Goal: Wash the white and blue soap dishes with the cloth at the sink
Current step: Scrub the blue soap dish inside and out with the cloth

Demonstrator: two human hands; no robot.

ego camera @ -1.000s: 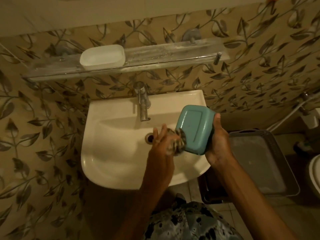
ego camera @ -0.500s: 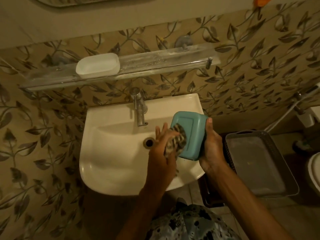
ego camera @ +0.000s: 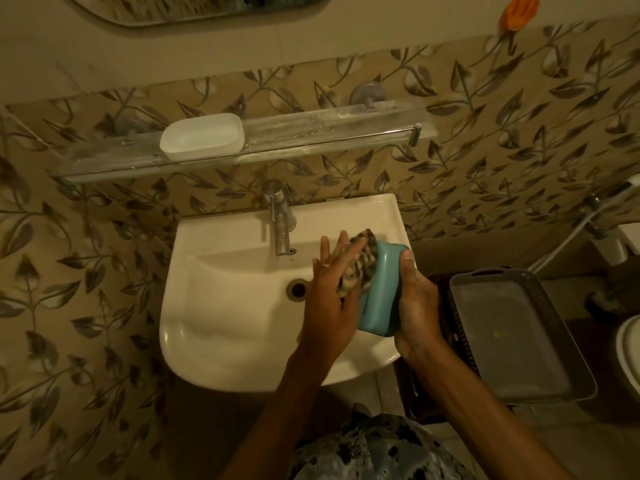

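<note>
Centre-right of frame, over the sink [ego camera: 225, 317]: right hand [ego camera: 417, 306] clamps the blue soap dish [ego camera: 382, 292] on edge; left hand [ego camera: 330, 299] presses the cloth [ego camera: 362, 268] flat against it. White soap dish [ego camera: 202, 136] on the shelf [ego camera: 332, 133], upper left. Risk: wet plastic slipping into the basin under scrubbing pressure.

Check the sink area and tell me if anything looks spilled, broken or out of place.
Nothing stands out. The blue soap dish is held on edge over the sink by the right hand while the left hand rubs it with the cloth. The white soap dish sits upright on the shelf.
</note>
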